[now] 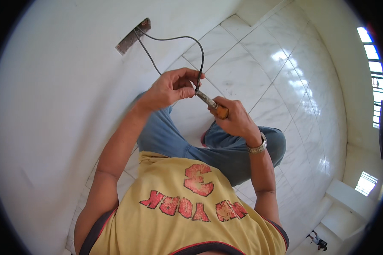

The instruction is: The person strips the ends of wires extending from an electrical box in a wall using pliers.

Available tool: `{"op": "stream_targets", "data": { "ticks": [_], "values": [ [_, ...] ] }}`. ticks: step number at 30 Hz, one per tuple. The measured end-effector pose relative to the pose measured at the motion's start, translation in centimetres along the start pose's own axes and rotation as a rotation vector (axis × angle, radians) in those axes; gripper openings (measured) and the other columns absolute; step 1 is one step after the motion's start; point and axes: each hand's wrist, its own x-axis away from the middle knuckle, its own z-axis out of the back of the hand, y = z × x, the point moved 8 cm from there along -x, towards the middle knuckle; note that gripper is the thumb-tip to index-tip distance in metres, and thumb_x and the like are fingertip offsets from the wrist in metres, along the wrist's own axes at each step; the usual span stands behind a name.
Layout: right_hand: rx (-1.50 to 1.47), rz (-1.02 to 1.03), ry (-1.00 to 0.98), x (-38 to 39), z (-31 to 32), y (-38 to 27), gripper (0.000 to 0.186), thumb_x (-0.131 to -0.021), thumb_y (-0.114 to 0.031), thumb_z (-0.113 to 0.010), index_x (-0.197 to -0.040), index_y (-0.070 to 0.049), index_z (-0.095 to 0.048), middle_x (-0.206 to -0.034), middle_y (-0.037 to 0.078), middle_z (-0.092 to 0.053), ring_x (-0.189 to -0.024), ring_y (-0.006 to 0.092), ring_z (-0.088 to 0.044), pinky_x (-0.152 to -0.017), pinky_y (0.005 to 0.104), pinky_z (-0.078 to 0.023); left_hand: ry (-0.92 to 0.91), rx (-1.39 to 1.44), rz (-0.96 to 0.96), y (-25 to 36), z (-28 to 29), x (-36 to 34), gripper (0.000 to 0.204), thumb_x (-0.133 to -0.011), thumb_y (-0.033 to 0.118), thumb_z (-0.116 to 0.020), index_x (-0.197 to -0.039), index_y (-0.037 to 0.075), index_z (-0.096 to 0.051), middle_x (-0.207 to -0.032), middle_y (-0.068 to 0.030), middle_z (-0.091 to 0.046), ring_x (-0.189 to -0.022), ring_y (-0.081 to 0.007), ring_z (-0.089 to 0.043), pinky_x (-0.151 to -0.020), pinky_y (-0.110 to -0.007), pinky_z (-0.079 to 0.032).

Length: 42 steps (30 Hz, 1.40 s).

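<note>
Your left hand (165,90) has the dark wire (203,54) pinched in its fingers, and your right hand (237,118) is wrapped around an orange-handled tool (206,99), tip right at the wire, can't tell if it's biting. Wire loops out of that brown wall box (127,43), far left.

Over the tiled floor (281,89) to the right of the right hand (234,118) there is wide open room to pass, while the white wall (64,93) closes off the left side beyond the left hand (164,90). On the far side, one dark cable (203,51) loops from the wall box (127,41) to the tip of the orange-handled tool (206,99) and a second cable (147,53) runs straighter behind the left hand, with a gap between them; the bent legs (166,131) block the near side below.
</note>
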Motion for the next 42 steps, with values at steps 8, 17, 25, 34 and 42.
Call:
{"op": "stream_targets", "data": {
  "ticks": [8, 17, 25, 34, 42],
  "values": [
    [-0.614, -0.304, -0.263, 2.7, -2.9, -1.2, 0.028, -0.076, 0.0, -0.057, -0.103, 0.003, -0.063, -0.079, 0.008, -0.063, -0.071, 0.0182, -0.064, -0.066, 0.0318, -0.054, -0.105, 0.019, -0.045, -1.5, 0.3, 0.1, 0.033, -0.09, -0.002, -0.07, -0.123, 0.003, -0.067, -0.101, 0.0006, -0.067, -0.086, -0.0042, -0.058, -0.081, -0.021, -0.051],
    [-1.363, -0.577, -0.263, 5.4, -7.5, -1.9, 0.044, -0.075, 0.002, -0.058, -0.119, 0.003, -0.056, -0.093, 0.013, -0.061, -0.078, 0.021, -0.065, -0.071, 0.0355, -0.06, -0.177, -0.244, -0.194, -3.4, 0.6, -0.7, 0.035, -0.09, -0.011, -0.062, -0.121, 0.002, -0.067, -0.098, 0.0015, -0.063, -0.089, -0.0076, -0.058, -0.085, -0.024, -0.051],
    [-1.095, -0.333, 0.047, 9.0, -12.6, -1.2, 0.054, -0.081, 0.002, -0.063, -0.133, 0.001, -0.052, -0.11, 0.011, -0.063, -0.091, 0.0155, -0.064, -0.081, 0.0296, -0.055, 0.037, -0.067, -0.02, -0.6, -1.0, 2.8, 0.04, -0.093, 0.002, -0.066, -0.132, 0.002, -0.063, -0.096, 0.0033, -0.057, -0.088, -0.0062, -0.056, -0.085, -0.022, -0.049],
    [-0.855, -0.206, 0.12, 11.4, -11.4, 0.6, 0.073, -0.079, 0.006, -0.059, -0.148, -0.006, -0.04, -0.115, 0.01, -0.058, -0.1, 0.0185, -0.06, -0.09, 0.0321, -0.05, 0.109, -0.038, -0.031, 0.4, -1.9, 3.9, 0.039, -0.092, 0.002, -0.063, -0.131, 0.0, -0.063, -0.097, 0.0022, -0.061, -0.092, -0.0058, -0.057, -0.087, -0.023, -0.049],
    [-0.417, -0.065, 0.159, 8.1, -5.2, 0.8, 0.077, -0.077, 0.006, -0.057, -0.151, -0.007, -0.038, -0.097, 0.008, -0.056, -0.091, 0.0212, -0.058, -0.089, 0.0303, -0.047, 0.185, -0.165, -0.008, -0.8, -1.8, 3.5, 0.037, -0.093, -0.001, -0.061, -0.129, 0.0, -0.064, -0.117, -0.0056, -0.07, -0.1, -0.0091, -0.063, -0.092, -0.025, -0.052]
  ]
}}
